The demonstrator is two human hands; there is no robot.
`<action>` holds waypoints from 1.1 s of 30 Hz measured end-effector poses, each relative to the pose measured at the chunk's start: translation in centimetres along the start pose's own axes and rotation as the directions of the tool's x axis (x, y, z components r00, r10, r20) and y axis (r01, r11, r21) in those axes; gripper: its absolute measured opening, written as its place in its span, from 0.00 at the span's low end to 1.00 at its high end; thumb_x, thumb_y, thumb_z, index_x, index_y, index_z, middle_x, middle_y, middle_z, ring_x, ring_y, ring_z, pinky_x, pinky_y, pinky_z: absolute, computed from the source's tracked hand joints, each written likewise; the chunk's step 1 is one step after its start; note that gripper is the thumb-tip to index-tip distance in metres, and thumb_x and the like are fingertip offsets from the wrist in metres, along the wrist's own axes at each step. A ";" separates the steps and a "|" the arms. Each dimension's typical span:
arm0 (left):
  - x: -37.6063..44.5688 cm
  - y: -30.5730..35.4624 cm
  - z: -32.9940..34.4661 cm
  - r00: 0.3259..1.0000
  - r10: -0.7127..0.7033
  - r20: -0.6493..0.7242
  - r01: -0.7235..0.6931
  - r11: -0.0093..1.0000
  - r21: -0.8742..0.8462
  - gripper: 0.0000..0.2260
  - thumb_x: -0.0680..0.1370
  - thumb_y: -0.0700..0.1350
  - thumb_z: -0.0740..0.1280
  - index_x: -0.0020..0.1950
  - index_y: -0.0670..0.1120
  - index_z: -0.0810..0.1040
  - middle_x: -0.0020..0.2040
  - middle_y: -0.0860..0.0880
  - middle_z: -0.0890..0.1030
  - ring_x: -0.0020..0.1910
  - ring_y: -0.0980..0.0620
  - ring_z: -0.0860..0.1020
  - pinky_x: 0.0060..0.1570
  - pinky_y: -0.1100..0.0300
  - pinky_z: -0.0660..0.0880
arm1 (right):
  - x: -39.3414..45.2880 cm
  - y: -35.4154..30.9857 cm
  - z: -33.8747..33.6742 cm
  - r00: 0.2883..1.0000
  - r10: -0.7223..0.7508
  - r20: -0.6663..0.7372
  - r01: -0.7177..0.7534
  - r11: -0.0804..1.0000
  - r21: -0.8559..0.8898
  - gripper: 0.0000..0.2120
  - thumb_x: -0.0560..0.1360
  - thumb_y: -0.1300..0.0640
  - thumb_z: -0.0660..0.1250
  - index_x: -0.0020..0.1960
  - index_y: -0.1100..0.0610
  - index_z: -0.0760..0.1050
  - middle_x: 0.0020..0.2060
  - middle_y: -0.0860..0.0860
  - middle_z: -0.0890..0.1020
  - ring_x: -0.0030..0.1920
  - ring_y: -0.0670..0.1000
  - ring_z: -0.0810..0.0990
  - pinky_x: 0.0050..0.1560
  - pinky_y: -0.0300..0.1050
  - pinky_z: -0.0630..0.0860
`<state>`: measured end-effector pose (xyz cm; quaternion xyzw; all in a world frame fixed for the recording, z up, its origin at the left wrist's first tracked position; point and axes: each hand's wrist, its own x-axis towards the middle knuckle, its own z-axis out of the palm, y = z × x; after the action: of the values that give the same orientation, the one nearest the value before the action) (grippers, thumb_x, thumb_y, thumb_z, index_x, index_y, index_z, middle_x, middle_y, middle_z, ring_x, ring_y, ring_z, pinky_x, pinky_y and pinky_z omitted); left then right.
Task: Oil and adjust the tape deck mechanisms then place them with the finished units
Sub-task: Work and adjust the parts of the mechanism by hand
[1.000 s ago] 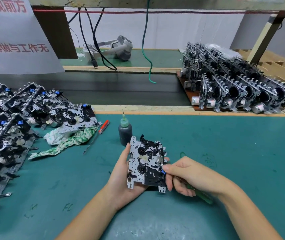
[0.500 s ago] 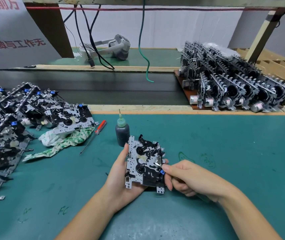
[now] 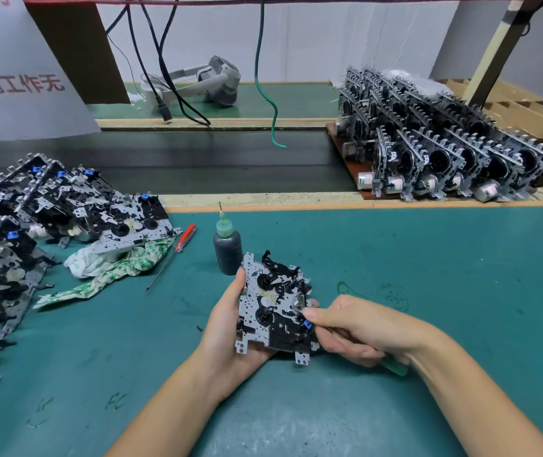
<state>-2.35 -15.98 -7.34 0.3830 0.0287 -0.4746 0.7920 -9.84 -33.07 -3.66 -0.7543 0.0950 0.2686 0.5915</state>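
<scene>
Green matting (image 3: 428,291) covers the bench in your head view, with a wooden strip along its far edge and a dark conveyor belt (image 3: 197,166) beyond.

Near the middle of the mat, toward the near edge, your left hand (image 3: 227,328) cradles a tape deck mechanism (image 3: 273,308) from behind, thumb curled on its left edge, the plate tilted up toward you. Your right hand (image 3: 352,328) is clenched around a green-handled tool (image 3: 395,369); thumb and forefinger pinch its metal tip against the mechanism's right side, just above a small blue part.

Just beyond the mechanism stands a dark oil bottle (image 3: 227,249) with a green needle nozzle, almost touching the plate's upper left corner. Left of the bottle lies a red-handled screwdriver (image 3: 173,255), its shaft pointing toward you. Beside it, a green-and-white rag (image 3: 112,268) is partly pinned under a heap of mechanisms (image 3: 33,232) crowding the mat's left edge.

Across the belt at the far right, rows of upright units (image 3: 444,143) with motors stand on a brown board. A grey headset (image 3: 211,82) and dangling cables (image 3: 151,61) sit on the far shelf; a green wire (image 3: 263,77) hangs down above the belt.
</scene>
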 end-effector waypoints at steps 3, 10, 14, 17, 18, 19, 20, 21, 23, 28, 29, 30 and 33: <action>0.0 0.0 0.1 1.000 0.004 -0.026 -0.004 1.000 0.001 0.29 0.78 0.61 0.53 0.59 0.39 0.80 0.60 0.35 0.79 0.56 0.41 0.80 0.55 0.49 0.77 | 0.2 0.2 -0.1 1.000 -0.009 0.012 0.009 1.000 0.004 0.30 0.81 0.48 0.55 0.21 0.53 0.65 0.12 0.49 0.60 0.15 0.46 0.55 0.19 0.33 0.55; 0.2 0.1 0.4 0.998 0.033 -0.053 -0.033 0.999 0.004 0.26 0.79 0.60 0.54 0.53 0.42 0.84 0.56 0.39 0.81 0.54 0.43 0.82 0.45 0.53 0.81 | 0.4 0.4 -0.5 0.998 0.025 0.050 -0.022 0.998 -0.057 0.29 0.79 0.43 0.56 0.22 0.52 0.62 0.14 0.48 0.59 0.16 0.46 0.55 0.20 0.35 0.54; 0.1 0.0 0.5 0.996 0.047 -0.078 -0.045 0.999 0.024 0.26 0.79 0.60 0.54 0.54 0.43 0.83 0.57 0.40 0.82 0.54 0.43 0.81 0.47 0.52 0.79 | 0.3 0.3 -0.7 0.998 0.029 0.064 -0.024 0.997 -0.074 0.29 0.80 0.43 0.56 0.22 0.53 0.62 0.14 0.48 0.59 0.16 0.46 0.55 0.21 0.36 0.54; 0.0 0.0 0.5 0.995 0.060 -0.079 -0.058 0.998 0.039 0.26 0.79 0.60 0.54 0.54 0.42 0.83 0.57 0.40 0.81 0.55 0.43 0.81 0.49 0.51 0.76 | 0.3 0.2 -0.5 0.999 0.010 0.050 -0.006 0.996 -0.092 0.30 0.81 0.45 0.54 0.21 0.52 0.62 0.14 0.48 0.59 0.17 0.47 0.55 0.22 0.37 0.54; 0.0 0.0 0.4 0.995 0.061 -0.077 -0.058 0.997 0.043 0.26 0.79 0.60 0.54 0.54 0.41 0.83 0.57 0.39 0.81 0.55 0.43 0.81 0.50 0.51 0.76 | 0.3 0.2 -0.3 0.999 0.005 0.034 -0.001 0.995 -0.101 0.30 0.81 0.45 0.54 0.21 0.53 0.62 0.13 0.49 0.59 0.17 0.47 0.55 0.22 0.37 0.54; -0.1 0.0 0.4 0.995 0.059 -0.074 -0.055 0.997 0.048 0.27 0.79 0.60 0.54 0.55 0.41 0.83 0.57 0.39 0.81 0.55 0.43 0.81 0.50 0.51 0.77 | 0.3 0.2 -0.2 1.000 -0.002 0.013 0.003 0.994 -0.111 0.30 0.81 0.45 0.54 0.22 0.54 0.63 0.13 0.49 0.60 0.16 0.47 0.55 0.22 0.37 0.55; -0.1 0.0 0.3 0.996 0.055 -0.069 -0.051 0.997 0.055 0.27 0.78 0.61 0.54 0.55 0.42 0.83 0.57 0.39 0.81 0.55 0.43 0.81 0.50 0.51 0.77 | 0.3 0.2 0.0 1.000 -0.012 -0.013 0.010 0.992 -0.124 0.30 0.81 0.45 0.54 0.22 0.54 0.63 0.13 0.49 0.60 0.16 0.47 0.56 0.22 0.37 0.56; -0.2 0.0 0.3 0.997 0.049 -0.062 -0.045 0.997 0.060 0.27 0.78 0.61 0.54 0.55 0.42 0.82 0.58 0.39 0.81 0.56 0.43 0.81 0.50 0.51 0.77 | 0.3 0.2 0.3 0.999 -0.023 -0.040 0.018 0.990 -0.137 0.30 0.81 0.45 0.54 0.22 0.55 0.63 0.13 0.49 0.60 0.17 0.48 0.56 0.23 0.38 0.57; -0.2 0.1 0.3 0.998 0.037 -0.044 -0.034 0.998 0.060 0.29 0.78 0.62 0.53 0.56 0.42 0.82 0.58 0.37 0.80 0.57 0.42 0.80 0.51 0.50 0.79 | 0.2 0.4 0.7 0.994 -0.048 -0.093 0.033 0.987 -0.157 0.31 0.81 0.44 0.54 0.21 0.53 0.64 0.13 0.49 0.61 0.17 0.48 0.57 0.25 0.40 0.59; -0.4 0.1 0.1 0.999 0.022 -0.028 -0.020 0.998 0.064 0.31 0.78 0.63 0.52 0.59 0.40 0.80 0.61 0.35 0.78 0.60 0.40 0.78 0.60 0.48 0.72 | -0.1 0.5 1.2 0.988 -0.074 -0.134 0.053 0.987 -0.154 0.31 0.81 0.44 0.53 0.20 0.52 0.67 0.12 0.48 0.63 0.18 0.48 0.59 0.38 0.46 0.66; -0.5 0.1 0.0 1.000 0.022 -0.019 -0.020 0.997 0.072 0.31 0.78 0.64 0.52 0.59 0.40 0.80 0.61 0.36 0.78 0.60 0.41 0.78 0.61 0.48 0.71 | -0.1 0.5 1.2 0.988 -0.075 -0.136 0.055 0.988 -0.147 0.30 0.81 0.44 0.53 0.22 0.53 0.67 0.12 0.48 0.63 0.18 0.48 0.59 0.40 0.47 0.67; -0.5 0.1 0.0 1.000 0.022 -0.009 -0.022 0.996 0.082 0.32 0.77 0.64 0.52 0.59 0.41 0.81 0.61 0.36 0.78 0.61 0.41 0.77 0.62 0.49 0.71 | -0.2 0.6 1.3 0.987 -0.077 -0.138 0.057 0.988 -0.142 0.30 0.81 0.45 0.53 0.23 0.54 0.68 0.12 0.48 0.64 0.17 0.47 0.59 0.40 0.46 0.67; -0.7 0.2 0.0 1.000 0.018 0.013 -0.019 0.995 0.101 0.34 0.76 0.67 0.52 0.61 0.41 0.80 0.62 0.37 0.78 0.62 0.42 0.77 0.63 0.49 0.70 | -0.3 0.7 1.3 0.986 -0.084 -0.147 0.065 0.989 -0.132 0.29 0.81 0.45 0.53 0.25 0.55 0.69 0.13 0.48 0.64 0.16 0.46 0.59 0.30 0.37 0.66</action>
<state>-2.56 -15.43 -7.00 0.4200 -0.0038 -0.4703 0.7761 -10.79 -32.08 -4.29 -0.8117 0.0943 0.1935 0.5430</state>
